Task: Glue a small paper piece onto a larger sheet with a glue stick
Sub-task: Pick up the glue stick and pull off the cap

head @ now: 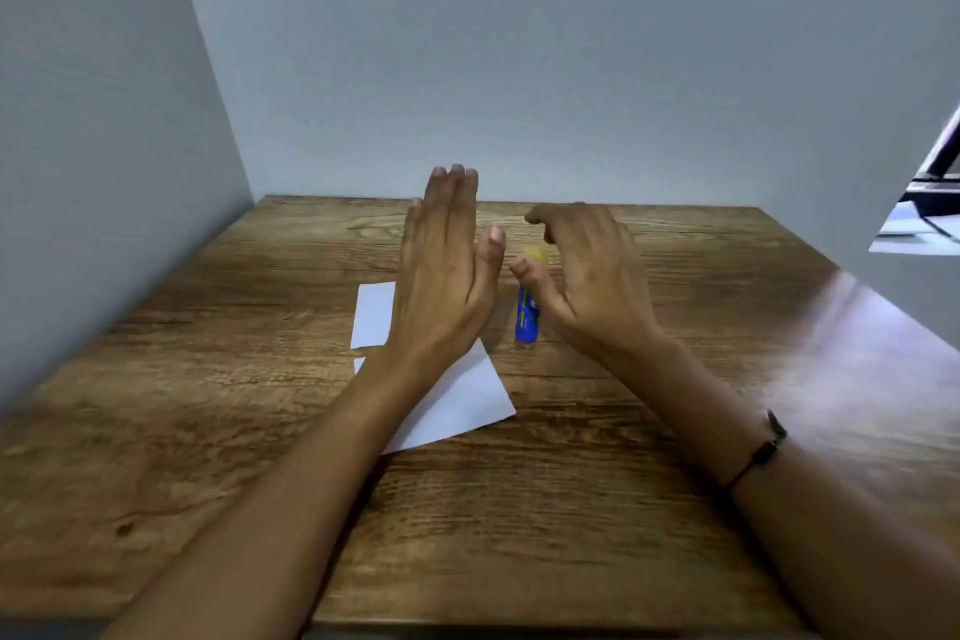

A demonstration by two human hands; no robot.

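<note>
- A plain grey partition wall closes off the left of the scene and meets a matching back wall behind a wooden table with a rough, dark-grained, knotty top.
- A small white paper piece, rectangular and smooth, lies flat on the table; its right edge is hidden behind the person's left hand.
- Just nearer the camera lies a larger white sheet, turned at an angle so one corner points right; the left forearm crosses over it and covers much of its left part.
- The left hand is held above the table, flat and fully extended, fingers straight and pressed together pointing away, thumb slightly apart. It holds nothing.
- A glue stick, a blue cylinder with a blurred yellow top, rests on the bare wood just right of the papers; its upper part is partly covered by the right thumb, and whether the thumb touches it cannot be made out.
- The right hand hovers over the glue stick, fingers loosely curved and spread, blurred, gripping nothing visible.
- A thin black bracelet circles the right wrist.
- At far right, a bright, cut-off opening shows indistinct white and dark shapes.
</note>
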